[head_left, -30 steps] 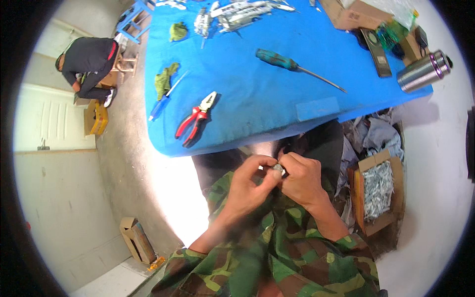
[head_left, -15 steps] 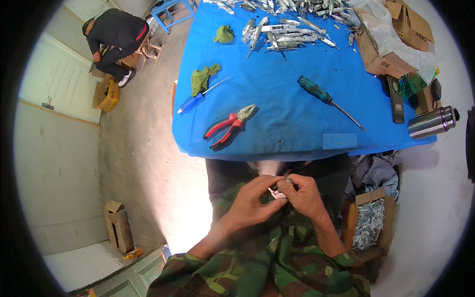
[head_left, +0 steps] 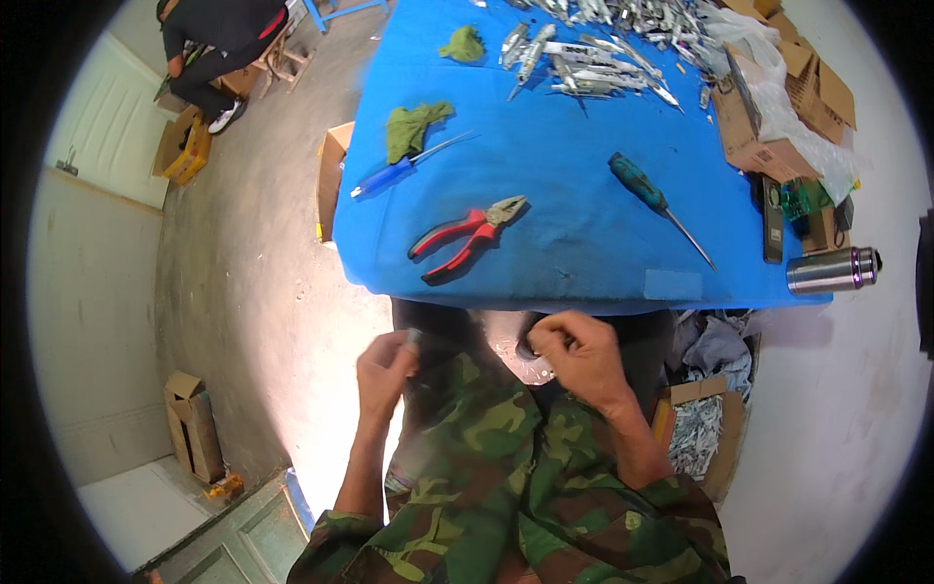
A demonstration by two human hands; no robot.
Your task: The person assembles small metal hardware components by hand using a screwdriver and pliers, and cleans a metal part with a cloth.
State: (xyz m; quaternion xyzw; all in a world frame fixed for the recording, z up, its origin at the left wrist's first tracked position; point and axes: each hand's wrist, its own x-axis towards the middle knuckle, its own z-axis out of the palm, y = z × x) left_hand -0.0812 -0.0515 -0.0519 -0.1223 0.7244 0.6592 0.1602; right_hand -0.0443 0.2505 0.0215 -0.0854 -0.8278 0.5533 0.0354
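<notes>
My left hand (head_left: 385,372) is closed in a pinch over my left thigh, clear of the table. A small pale grey-white piece (head_left: 413,338) shows at its fingertips, too small to name. My right hand (head_left: 584,362) hangs just below the table's front edge with its fingers curled together. What it holds, if anything, is hidden. On the table lie pliers with red and black handles (head_left: 469,239), a screwdriver with a dark green handle (head_left: 662,209) and a thin tool with a blue handle (head_left: 386,179). Neither hand touches them.
Many slim white-grey pieces (head_left: 593,68) are piled across the blue table (head_left: 555,204). Green cloths (head_left: 413,128) lie left; a steel flask (head_left: 834,271) and cardboard boxes (head_left: 754,127) stand right. Below is a box of scraps (head_left: 696,438). Another person (head_left: 222,49) sits far left.
My hands were together around a small pale piece; now they are apart, the left moved left and the right slightly up. The view has shifted a little.
</notes>
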